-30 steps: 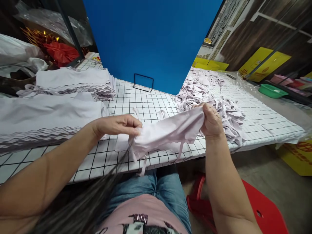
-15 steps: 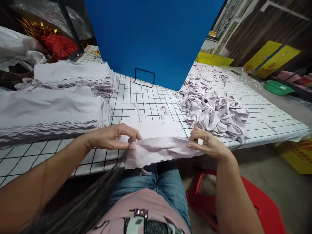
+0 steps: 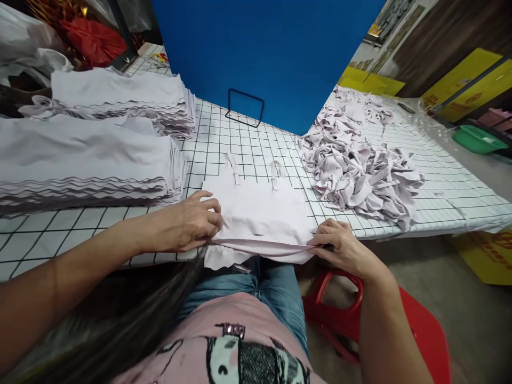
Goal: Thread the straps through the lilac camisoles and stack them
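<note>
A pale lilac garment piece (image 3: 260, 205) with two thin strap loops at its far side lies flat at the table's front edge. Its near part is folded, and a loose flap hangs over the edge above my lap. My left hand (image 3: 190, 223) has its fingers curled and pressed at the left end of the fold. At the fold's right end, my right hand (image 3: 340, 246) pinches the cloth between thumb and fingers. Both hands rest low, close to the table edge.
Two stacks of folded lilac cloth (image 3: 80, 152) stand at the left. A crumpled heap of pieces (image 3: 356, 170) lies right. A blue board (image 3: 256, 53) with a black wire frame (image 3: 245, 108) stands ahead on the checked tablecloth (image 3: 212, 128). A red stool (image 3: 424, 330) is at lower right.
The near edge of the garment piece, held raised before, now lies lower and flatter against the table edge. My left hand has turned palm down. The view has tilted slightly.
</note>
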